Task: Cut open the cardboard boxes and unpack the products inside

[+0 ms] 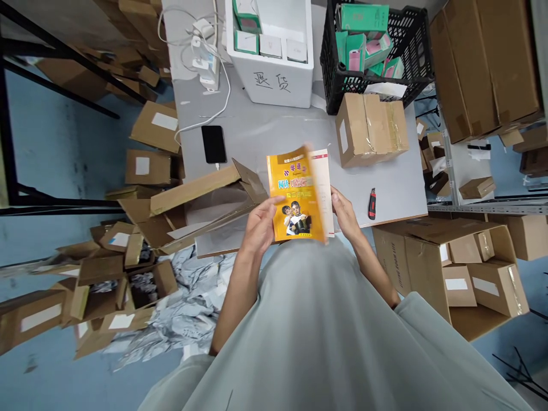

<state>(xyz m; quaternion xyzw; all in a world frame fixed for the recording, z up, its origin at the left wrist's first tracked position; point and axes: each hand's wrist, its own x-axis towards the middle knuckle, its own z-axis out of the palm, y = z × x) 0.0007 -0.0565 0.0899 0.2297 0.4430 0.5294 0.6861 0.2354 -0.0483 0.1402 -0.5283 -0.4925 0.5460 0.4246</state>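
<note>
A yellow-orange workbook [295,194] with two children pictured on its cover is held upright over the front edge of the table. My left hand [262,224] grips its left edge, thumb on the cover. Behind it shows a pale page or second booklet [324,182] with a red strip along the top; I cannot tell whether it belongs to the workbook. My right hand [342,212] is closed on the right edge of that pale sheet. The cover's right side is blurred. Left of my left hand lies an opened cardboard box [201,200] with its flaps up.
A red-and-black utility knife [372,204] and a taped carton [371,131] lie to the right. A phone [213,144], a white foam box [274,80] and a black crate [329,74] of green boxes are farther back. Cartons and grey plastic bags [188,302] cover the floor at left.
</note>
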